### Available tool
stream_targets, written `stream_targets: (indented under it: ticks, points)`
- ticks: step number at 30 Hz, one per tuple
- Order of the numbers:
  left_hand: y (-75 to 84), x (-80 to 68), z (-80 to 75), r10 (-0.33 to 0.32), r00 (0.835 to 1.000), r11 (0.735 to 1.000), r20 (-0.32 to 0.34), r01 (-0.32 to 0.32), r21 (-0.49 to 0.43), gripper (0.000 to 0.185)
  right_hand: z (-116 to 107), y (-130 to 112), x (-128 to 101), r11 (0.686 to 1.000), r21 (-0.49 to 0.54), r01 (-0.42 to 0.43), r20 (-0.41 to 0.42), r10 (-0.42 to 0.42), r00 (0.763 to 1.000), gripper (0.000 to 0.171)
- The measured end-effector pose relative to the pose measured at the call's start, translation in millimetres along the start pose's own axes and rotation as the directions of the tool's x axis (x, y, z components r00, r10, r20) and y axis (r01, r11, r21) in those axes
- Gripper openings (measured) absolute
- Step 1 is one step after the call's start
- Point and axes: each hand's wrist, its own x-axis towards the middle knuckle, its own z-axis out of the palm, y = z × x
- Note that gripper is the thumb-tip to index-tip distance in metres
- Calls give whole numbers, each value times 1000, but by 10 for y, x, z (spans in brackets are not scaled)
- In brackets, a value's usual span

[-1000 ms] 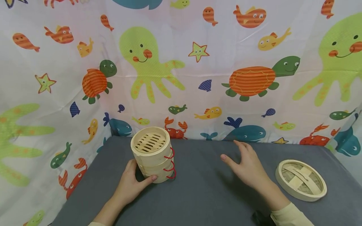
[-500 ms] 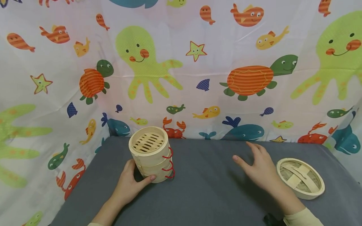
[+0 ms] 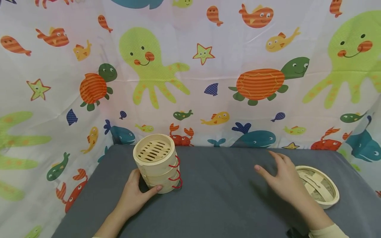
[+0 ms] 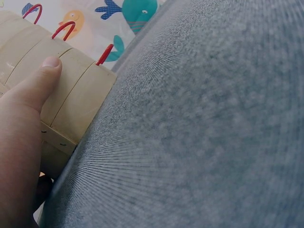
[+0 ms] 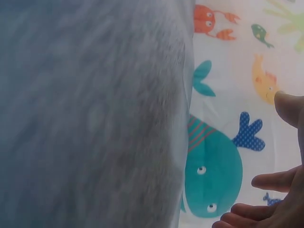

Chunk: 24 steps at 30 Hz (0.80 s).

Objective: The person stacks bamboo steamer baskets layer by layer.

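Note:
A stack of three bamboo steamer tiers [image 3: 157,162] with red wire handles stands on the grey table [image 3: 214,205], left of centre. My left hand [image 3: 135,194] grips its lower part, thumb [image 4: 35,85] pressed on the side wall [image 4: 66,95]. My right hand [image 3: 282,180] hovers with fingers spread and relaxed, holding nothing, just left of the bamboo steamer lid [image 3: 319,185], which lies flat on the table at the right. In the right wrist view only the fingertips [image 5: 273,183] show against the cloth.
A sea-creature printed curtain [image 3: 208,72] hangs behind and beside the table, close to the stack and the lid. The table's back edge [image 5: 183,118] meets the curtain. Bare grey surface lies between the stack and the lid.
My right hand has moved to the right, from the table's middle to the lid's left edge. The left hand and the stack have stayed put.

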Motion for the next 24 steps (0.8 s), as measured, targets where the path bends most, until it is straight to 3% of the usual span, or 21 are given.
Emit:
stream_targets:
  ticks: [14, 24]
  points:
    - [-12, 18, 14, 8, 1000, 1000, 5, -7, -14, 95, -230, 402, -219, 995, -68, -79, -20, 78, 997, 95]
    - [-38, -19, 0, 12, 1000, 1000, 2, -12, 0, 92, -358, 502, -376, 993, -71, -92, -49, 89, 995, 86]
